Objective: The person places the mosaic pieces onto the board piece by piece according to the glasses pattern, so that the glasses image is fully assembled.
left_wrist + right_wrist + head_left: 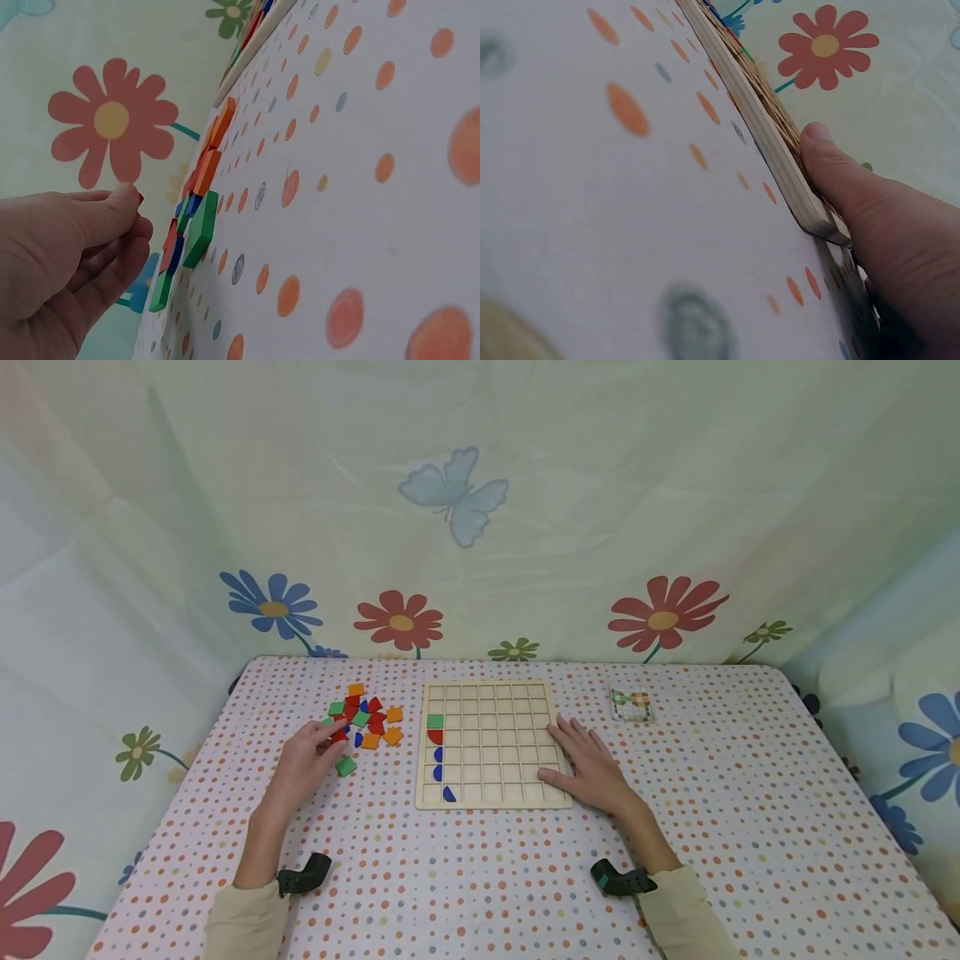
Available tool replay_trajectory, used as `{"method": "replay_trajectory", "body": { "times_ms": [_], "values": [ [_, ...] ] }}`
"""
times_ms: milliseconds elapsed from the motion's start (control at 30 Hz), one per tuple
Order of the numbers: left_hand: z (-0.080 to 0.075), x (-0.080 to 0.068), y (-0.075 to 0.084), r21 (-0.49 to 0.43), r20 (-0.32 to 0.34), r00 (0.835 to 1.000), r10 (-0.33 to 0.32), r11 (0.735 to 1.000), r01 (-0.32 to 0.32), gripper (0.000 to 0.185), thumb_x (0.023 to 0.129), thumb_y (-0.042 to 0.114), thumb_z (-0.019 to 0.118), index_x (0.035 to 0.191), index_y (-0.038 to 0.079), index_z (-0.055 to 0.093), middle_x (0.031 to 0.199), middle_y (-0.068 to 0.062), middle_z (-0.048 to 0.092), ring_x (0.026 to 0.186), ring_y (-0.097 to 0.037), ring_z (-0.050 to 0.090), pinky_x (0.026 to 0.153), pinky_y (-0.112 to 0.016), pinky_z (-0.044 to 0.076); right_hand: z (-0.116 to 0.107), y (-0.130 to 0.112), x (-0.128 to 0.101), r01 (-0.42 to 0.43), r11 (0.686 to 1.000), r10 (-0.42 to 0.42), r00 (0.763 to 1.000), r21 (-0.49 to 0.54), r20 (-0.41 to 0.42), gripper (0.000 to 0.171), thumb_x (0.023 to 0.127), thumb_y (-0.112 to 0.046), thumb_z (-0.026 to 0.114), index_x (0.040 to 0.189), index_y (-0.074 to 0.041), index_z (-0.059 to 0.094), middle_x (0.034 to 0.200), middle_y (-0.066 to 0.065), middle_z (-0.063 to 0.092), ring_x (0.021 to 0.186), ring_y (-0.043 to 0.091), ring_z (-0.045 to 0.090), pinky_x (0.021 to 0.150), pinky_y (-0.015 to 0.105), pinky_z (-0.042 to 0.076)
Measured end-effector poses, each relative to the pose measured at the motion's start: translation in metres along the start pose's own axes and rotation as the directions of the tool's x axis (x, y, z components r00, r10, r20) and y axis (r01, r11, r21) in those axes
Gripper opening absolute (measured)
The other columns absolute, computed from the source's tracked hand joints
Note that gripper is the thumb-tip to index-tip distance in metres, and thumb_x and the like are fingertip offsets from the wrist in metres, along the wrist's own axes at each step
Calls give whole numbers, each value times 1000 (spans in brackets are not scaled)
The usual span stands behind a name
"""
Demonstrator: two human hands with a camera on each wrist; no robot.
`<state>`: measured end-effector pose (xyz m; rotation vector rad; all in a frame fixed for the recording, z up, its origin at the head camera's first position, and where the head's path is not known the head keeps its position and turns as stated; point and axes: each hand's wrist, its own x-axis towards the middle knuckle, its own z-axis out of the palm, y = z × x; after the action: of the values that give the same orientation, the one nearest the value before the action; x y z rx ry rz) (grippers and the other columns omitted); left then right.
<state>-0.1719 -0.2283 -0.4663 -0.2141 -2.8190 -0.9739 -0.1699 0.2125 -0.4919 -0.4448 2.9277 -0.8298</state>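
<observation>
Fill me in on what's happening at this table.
A person sits at a dotted table with a wooden grid board. The left hand pinches a red piece at the pile of colored tiles beside the board. The right hand rests flat on the board's right edge. A green square, a red piece and three blue pieces sit in the board's left column.

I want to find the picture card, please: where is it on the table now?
In the head view, the small picture card lies on the far right part of the dotted table, apart from the wooden grid board and beyond the right hand.
</observation>
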Motion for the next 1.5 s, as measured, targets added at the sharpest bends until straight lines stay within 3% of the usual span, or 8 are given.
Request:
{"method": "replay_trajectory", "body": {
  "times_ms": [133, 400, 600, 833, 1000, 1200, 1500],
  "values": [
    [2, 3, 3, 9, 20, 1000, 0, 1000, -1, 46, 92, 19, 66, 134, 4, 57, 106, -13, 66, 86, -20, 60, 76, -28, 54, 0, 1, 1, -1, 1000, 1, 1000, -3, -7, 83, 86, -51, 65, 152, -12, 32, 162, 13, 22, 151, 36, 14, 121, 55, 6],
    [8, 5, 4, 13, -3, 1000, 25, 1000, -25, 43, 88, 20, 72, 126, 1, 63, 89, -8, 67, 76, -16, 58, 66, -19, 49, 1, 0, -2, -3, 1000, 3, 1000, 12, -12, 83, 86, -50, 65, 152, -11, 33, 161, 14, 22, 150, 36, 14, 121, 56, 7],
    [16, 9, 11, -89, 11, 1000, 12, 996, -11, 37, 91, 15, 67, 127, 5, 64, 97, -9, 63, 82, -18, 55, 69, -19, 48, 2, -1, -3, -8, 1000, 8, 1000, 12, -13, 83, 86, -51, 65, 151, -12, 33, 161, 14, 22, 150, 36, 15, 121, 56, 7],
    [40, 35, 46, -197, 54, 994, -92, 975, 101, 34, 96, 15, 59, 130, 9, 63, 110, -14, 56, 91, -23, 54, 76, -24, 47, 1, 1, -2, -4, 1000, 4, 1000, -5, -13, 84, 86, -51, 65, 152, -11, 33, 161, 14, 22, 150, 37, 15, 120, 57, 7],
    [60, 58, 66, -275, 54, 989, -138, 950, 147, 34, 97, 20, 59, 130, 15, 63, 113, -12, 62, 94, -25, 60, 67, -25, 47, 1, 0, -2, -6, 1000, 6, 1000, -15, -21, 84, 85, -51, 66, 151, -11, 33, 161, 15, 23, 150, 37, 15, 120, 57, 7],
    [81, 75, 73, -300, 11, 985, -174, 939, 169, 28, 94, 22, 64, 120, 14, 69, 105, -11, 69, 92, -24, 61, 65, -22, 46, 2, -3, -1, 9, 1000, -9, 1000, -10, -25, 83, 85, -49, 67, 151, -9, 34, 160, 17, 24, 149, 39, 16, 120, 57, 8],
    [95, 77, 75, -266, 34, 990, -137, 954, 141, 25, 94, 20, 64, 118, 13, 70, 104, -7, 70, 90, -20, 60, 76, -26, 48, 2, -2, -1, -2, 1000, 2, 1000, -12, -15, 83, 85, -50, 67, 151, -11, 34, 161, 15, 23, 150, 38, 15, 120, 57, 7]
  ]
}}
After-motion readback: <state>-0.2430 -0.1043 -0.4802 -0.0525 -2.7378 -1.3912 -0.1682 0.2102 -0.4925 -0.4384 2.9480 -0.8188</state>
